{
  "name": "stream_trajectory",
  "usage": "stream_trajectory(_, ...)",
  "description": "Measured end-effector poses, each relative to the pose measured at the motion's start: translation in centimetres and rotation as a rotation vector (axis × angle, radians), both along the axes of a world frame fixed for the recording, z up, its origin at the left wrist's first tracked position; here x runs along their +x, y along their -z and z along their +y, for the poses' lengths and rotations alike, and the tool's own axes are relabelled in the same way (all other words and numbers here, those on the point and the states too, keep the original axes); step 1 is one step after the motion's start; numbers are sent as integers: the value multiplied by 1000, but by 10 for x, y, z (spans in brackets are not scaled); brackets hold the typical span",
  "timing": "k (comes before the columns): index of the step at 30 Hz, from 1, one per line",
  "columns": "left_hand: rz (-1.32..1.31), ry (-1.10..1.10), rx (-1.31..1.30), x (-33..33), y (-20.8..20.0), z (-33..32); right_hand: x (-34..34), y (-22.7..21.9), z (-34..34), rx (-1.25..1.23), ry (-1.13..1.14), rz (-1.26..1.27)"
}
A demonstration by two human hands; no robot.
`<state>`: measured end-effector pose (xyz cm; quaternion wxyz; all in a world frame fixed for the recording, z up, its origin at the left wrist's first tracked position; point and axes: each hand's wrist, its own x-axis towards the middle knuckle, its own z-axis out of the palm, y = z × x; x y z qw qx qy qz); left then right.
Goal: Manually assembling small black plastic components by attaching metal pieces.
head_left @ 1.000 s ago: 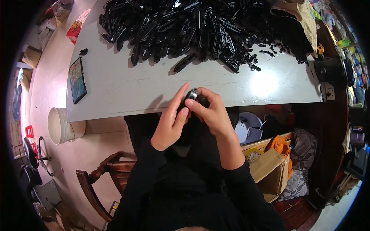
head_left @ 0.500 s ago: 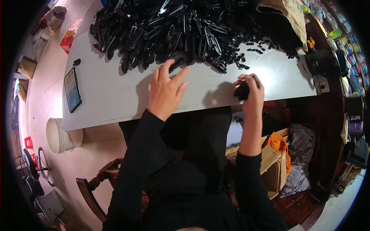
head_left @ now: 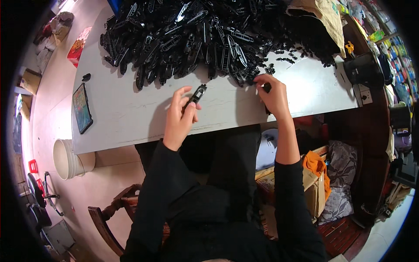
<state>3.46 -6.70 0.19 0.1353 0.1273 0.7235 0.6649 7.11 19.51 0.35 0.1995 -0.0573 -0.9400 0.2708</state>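
- Head view: clamped between thumb and fingers of the left hand point(head_left: 180, 118), one long black part point(head_left: 199, 93), over the pale table point(head_left: 131, 109).
- Long axis slanting away from the body and rightward, far tip toward the big pile of black parts point(head_left: 183, 46), just short of its near edge.
- Left wrist low, palm turned inward, fingers curled.
- Well apart to the right, the right hand point(head_left: 275, 97), much nearer to the small black pieces point(head_left: 270, 68) by the pile's edge.
- Right palm downward, fingers bent, tips close to those pieces; a dark item point(head_left: 267, 87) mostly hidden beneath, impossible to tell whether gripped.
- Far left on the table, a phone point(head_left: 83, 108).
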Motion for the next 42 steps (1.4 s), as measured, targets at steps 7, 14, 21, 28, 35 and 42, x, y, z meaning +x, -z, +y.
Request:
stream_trajectory(7,-219,102,182,9,4,-6,-10,-2,-8,-309,405,-306)
stream_trajectory(14,-242,117,224,10,2,-9,-16,10,-5,58,396,-338)
stream_trajectory(21,-215,113,229,10,5,-9,3,-2,-13,-534,418,-199)
stream_trajectory(28,-216,124,232,10,8,-11,8,-1,-29,-343,178,-313)
stream_trajectory(35,-78,181,110,13,10,-14,19,-6,-118,-1364,-281,-346)
stream_trajectory(42,238,167,-12,15,13,-12,16,-5,-140,-1424,-144,-168)
